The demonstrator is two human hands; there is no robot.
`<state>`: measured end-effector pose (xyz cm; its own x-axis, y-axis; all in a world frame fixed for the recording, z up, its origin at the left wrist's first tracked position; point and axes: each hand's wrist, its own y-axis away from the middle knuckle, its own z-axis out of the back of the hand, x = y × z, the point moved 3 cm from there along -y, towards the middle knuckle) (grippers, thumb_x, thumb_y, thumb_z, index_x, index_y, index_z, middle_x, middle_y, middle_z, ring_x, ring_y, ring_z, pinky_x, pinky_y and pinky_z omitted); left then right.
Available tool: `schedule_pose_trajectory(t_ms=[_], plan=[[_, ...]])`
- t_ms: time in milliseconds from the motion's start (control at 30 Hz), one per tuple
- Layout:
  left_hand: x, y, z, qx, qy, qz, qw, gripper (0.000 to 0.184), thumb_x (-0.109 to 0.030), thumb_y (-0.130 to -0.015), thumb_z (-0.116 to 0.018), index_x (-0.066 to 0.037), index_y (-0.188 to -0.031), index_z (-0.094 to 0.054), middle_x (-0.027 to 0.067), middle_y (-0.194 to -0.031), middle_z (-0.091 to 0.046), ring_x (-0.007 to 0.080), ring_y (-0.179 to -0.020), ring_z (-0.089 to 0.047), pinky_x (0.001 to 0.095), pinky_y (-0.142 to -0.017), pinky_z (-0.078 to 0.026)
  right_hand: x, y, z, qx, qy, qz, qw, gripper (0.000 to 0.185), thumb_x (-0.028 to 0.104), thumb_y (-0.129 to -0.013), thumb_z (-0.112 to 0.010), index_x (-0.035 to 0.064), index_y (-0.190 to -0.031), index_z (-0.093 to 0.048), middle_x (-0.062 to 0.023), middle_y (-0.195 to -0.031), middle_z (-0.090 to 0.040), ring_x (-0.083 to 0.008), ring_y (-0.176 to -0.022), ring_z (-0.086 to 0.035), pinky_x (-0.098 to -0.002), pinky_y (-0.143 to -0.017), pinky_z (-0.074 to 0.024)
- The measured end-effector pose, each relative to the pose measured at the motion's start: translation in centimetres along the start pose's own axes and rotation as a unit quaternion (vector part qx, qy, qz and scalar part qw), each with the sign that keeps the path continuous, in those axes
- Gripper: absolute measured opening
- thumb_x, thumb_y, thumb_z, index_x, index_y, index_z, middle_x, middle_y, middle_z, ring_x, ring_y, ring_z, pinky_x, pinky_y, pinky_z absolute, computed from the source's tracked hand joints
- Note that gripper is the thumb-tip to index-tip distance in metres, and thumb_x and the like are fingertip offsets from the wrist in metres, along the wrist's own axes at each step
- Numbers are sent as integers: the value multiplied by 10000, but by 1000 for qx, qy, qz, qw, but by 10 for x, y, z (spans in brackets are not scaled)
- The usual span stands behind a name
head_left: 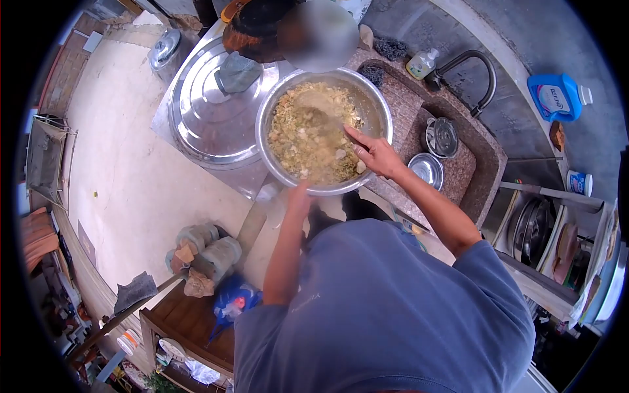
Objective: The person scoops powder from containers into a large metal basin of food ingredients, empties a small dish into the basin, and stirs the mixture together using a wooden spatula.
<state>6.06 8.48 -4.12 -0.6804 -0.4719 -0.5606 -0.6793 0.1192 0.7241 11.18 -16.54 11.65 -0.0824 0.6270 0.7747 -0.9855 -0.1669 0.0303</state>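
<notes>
Speckled stone sink (493, 162) at right, dark tap (493, 77) above; broad metal lid (196, 128) at left. Wide metal bowl (376, 105) between, holding crumbly food mix (298, 141). Person's right hand (380, 156) over mix, fingers curled; blurred, cannot tell round what. Left hand (300, 196) at near rim, closure unclear.
</notes>
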Motion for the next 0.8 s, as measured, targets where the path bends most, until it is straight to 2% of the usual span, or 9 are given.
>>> schedule_pose_trajectory(t_ms=[33, 133, 233, 300, 467, 567, 700, 767, 800], plan=[[-5, 6, -5, -1, 1, -2, 1000, 349, -49, -830, -551, 73, -1136, -437, 179, -901, -616, 305, -699, -685, 438, -552, -601, 1, -16, -2, 3, 89, 76, 993, 583, 155, -921, -556, 326, -1470, -456, -112, -766, -689, -315, -651, -684, -445, -616, -536], [-15, 20, -16, 4, 18, -15, 1000, 360, -44, -827, -549, 75, -1148, -435, 173, -905, -619, 311, -712, -686, 448, -571, -601, -8, -54, -15, 87, 287, 47, 953, 611, 202, -900, -580, 370, -1468, -430, -158, -764, -680, -343, -659, -679, -465, -630, -544], [-10, 13, -11, -17, 15, -12, 1000, 325, -40, -827, -548, 80, -1116, -460, 168, -902, -621, 314, -722, -686, 453, -575, -600, -21, -45, -2, 113, 325, -15, 939, 603, 253, -912, -583, 354, -1478, -402, -156, -776, -687, -332, -671, -688, -468, -632, -549], [-3, 11, -9, -17, 30, -13, 999, 275, -40, -827, -550, 75, -1067, -482, 165, -895, -620, 308, -721, -686, 453, -576, -601, -49, -20, 5, 79, 275, -31, 958, 586, 240, -917, -577, 343, -1473, -421, -197, -824, -692, -372, -717, -686, -492, -664, -550], [4, 0, 1, -14, 24, -24, 999, 194, -44, -828, -553, 58, -986, -508, 153, -870, -615, 281, -698, -676, 431, -546, -581, -46, 52, 52, 56, 131, -88, 986, 570, 156, -922, -556, 286, -1467, -447, -229, -1051, -689, -428, -831, -673, -477, -801, -545], [4, -2, 1, -20, 24, -17, 999, 200, -45, -831, -550, 48, -1002, -503, 147, -856, -610, 266, -672, -666, 411, -519, -563, -11, 81, 76, -5, 93, 4, 996, 572, 117, -920, -554, 251, -1466, -451, -209, -1101, -677, -421, -866, -672, -454, -832, -534], [7, -4, 4, -6, 15, -2, 1000, 220, -50, -838, -548, 38, -1031, -490, 145, -851, -605, 272, -669, -665, 419, -519, -568, 41, 109, 87, 70, 94, -105, 988, 567, 123, -917, -571, 245, -1461, -464, -206, -1034, -693, -407, -813, -676, -469, -796, -546], [3, -2, 3, -13, 0, 0, 1000, 221, -54, -841, -550, 39, -1032, -490, 145, -853, -606, 276, -677, -667, 425, -525, -573, 33, 127, 70, 113, 144, -92, 979, 562, 131, -912, -580, 248, -1453, -479, -186, -978, -707, -405, -771, -674, -478, -769, -552], [1, 0, 1, -18, 4, -5, 1000, 222, -60, -847, -554, 44, -1036, -502, 150, -858, -607, 277, -673, -667, 421, -524, -573, 24, 135, 55, 143, 173, -102, 969, 570, 135, -901, -589, 268, -1446, -487, -197, -866, -701, -418, -735, -666, -500, -725, -550]])
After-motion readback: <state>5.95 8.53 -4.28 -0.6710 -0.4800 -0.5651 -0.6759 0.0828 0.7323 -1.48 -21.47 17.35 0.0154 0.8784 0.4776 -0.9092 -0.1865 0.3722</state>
